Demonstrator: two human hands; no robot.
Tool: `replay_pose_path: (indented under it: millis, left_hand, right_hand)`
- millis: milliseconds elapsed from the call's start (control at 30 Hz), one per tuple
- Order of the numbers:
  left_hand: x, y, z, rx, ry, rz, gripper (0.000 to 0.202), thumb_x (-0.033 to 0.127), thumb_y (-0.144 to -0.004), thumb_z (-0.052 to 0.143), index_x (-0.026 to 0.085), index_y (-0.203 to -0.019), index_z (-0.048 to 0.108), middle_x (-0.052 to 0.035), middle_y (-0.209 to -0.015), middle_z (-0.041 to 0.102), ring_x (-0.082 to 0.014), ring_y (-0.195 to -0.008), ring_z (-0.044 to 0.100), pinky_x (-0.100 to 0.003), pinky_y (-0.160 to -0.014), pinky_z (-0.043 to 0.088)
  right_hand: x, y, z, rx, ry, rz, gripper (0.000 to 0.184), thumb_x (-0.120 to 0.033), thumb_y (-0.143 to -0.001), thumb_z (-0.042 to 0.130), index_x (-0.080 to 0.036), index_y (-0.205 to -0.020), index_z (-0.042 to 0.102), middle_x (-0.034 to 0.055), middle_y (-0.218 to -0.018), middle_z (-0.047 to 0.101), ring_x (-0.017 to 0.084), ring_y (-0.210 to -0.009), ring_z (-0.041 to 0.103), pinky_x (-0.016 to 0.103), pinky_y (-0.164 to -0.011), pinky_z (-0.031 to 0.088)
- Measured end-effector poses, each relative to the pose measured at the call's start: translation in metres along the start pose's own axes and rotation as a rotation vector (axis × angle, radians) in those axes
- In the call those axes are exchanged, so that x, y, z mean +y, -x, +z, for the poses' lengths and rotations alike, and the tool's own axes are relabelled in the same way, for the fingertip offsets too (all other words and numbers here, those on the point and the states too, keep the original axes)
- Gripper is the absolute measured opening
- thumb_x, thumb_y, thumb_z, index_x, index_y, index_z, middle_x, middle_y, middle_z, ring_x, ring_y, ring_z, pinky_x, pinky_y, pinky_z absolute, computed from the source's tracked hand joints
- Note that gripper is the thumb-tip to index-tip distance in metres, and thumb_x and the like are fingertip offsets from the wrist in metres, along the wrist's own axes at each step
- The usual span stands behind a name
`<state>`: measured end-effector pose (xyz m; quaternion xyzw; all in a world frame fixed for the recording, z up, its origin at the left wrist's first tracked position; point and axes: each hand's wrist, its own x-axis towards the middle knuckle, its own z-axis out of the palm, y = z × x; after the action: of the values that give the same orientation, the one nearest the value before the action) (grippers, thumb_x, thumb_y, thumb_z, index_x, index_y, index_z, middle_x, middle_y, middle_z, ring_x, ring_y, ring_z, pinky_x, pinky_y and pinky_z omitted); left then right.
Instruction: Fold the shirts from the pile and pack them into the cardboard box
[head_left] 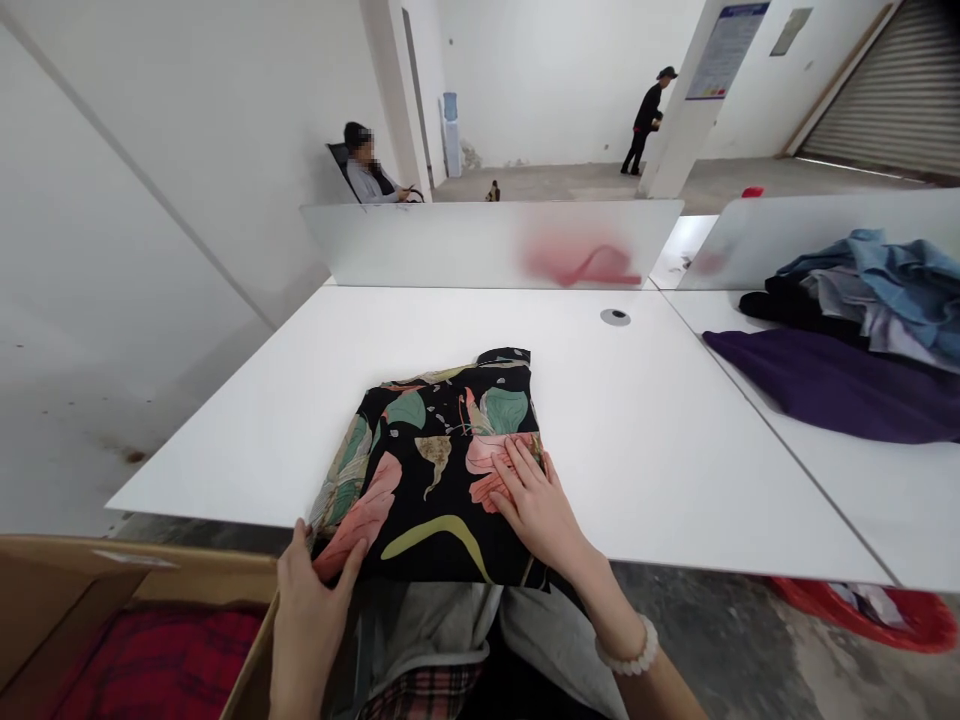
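A black garment (442, 470) printed with pink, green and yellow leaves and flowers lies folded on the white table (300, 400), its near edge reaching the table's front edge. My left hand (319, 590) grips the garment's near left corner between thumb and fingers. Spread flat over a pink flower at the right side is my right hand (532, 500), its fingers stretched out and pressing on the cloth. The garment's exact kind cannot be told from its folded shape.
A cardboard box (187, 560) with red plaid cloth (165, 660) stands at the lower left. Piled clothes (885, 300) and a purple garment (825, 385) lie at the right. A frosted divider (450, 245) lines the back. Beyond it are a seated person (371, 175) and a standing person (645, 120).
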<state>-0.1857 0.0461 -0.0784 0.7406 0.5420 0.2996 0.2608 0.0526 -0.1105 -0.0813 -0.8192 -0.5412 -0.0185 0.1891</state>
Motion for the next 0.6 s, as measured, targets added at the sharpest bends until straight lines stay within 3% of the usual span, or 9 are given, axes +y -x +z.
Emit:
replay_pose_path:
  millis: [200,333,467,600]
  left_hand:
    - [0.007,0.01,-0.004,-0.151,0.179,0.022,0.06,0.054,-0.07,0.061,0.019,-0.119,0.055,-0.0107,-0.119,0.06,-0.0312,-0.117,0.052,-0.047,-0.104,0.036]
    - [0.006,-0.007,-0.01,-0.121,0.027,0.084,0.062,0.059,-0.074,0.052,0.017,-0.118,0.054,-0.013,-0.119,0.06,-0.0306,-0.107,0.058,-0.046,-0.094,0.045]
    - [0.014,-0.047,0.004,-0.141,-0.216,0.312,0.053,0.054,-0.081,0.04,0.014,-0.11,0.059,-0.0178,-0.118,0.061,-0.0328,-0.113,0.055,-0.05,-0.096,0.042]
    - [0.049,-0.068,0.023,-0.214,-0.228,0.465,0.033,0.041,-0.083,0.043,0.019,-0.096,0.063,-0.0145,-0.116,0.063,-0.0322,-0.119,0.05,-0.051,-0.1,0.036]
  right_hand:
    - [0.02,0.013,-0.005,-0.03,0.053,0.062,0.049,-0.034,-0.095,0.038,-0.015,-0.14,0.04,0.0101,-0.151,0.025,0.026,-0.139,0.025,0.052,-0.11,0.025]
    - [0.042,0.018,-0.024,-0.083,0.005,0.045,0.048,-0.038,-0.095,0.037,-0.017,-0.137,0.046,0.0098,-0.148,0.032,0.028,-0.138,0.027,0.052,-0.107,0.03]
    - [0.072,-0.007,-0.059,-0.088,-0.15,-0.031,0.044,-0.043,-0.095,0.034,-0.021,-0.127,0.056,0.0081,-0.134,0.053,0.025,-0.125,0.047,0.044,-0.102,0.04]
    - [0.116,-0.046,-0.066,0.046,-0.151,0.105,0.047,-0.044,-0.094,0.035,-0.016,-0.128,0.053,0.0139,-0.13,0.055,0.028,-0.118,0.052,0.045,-0.099,0.042]
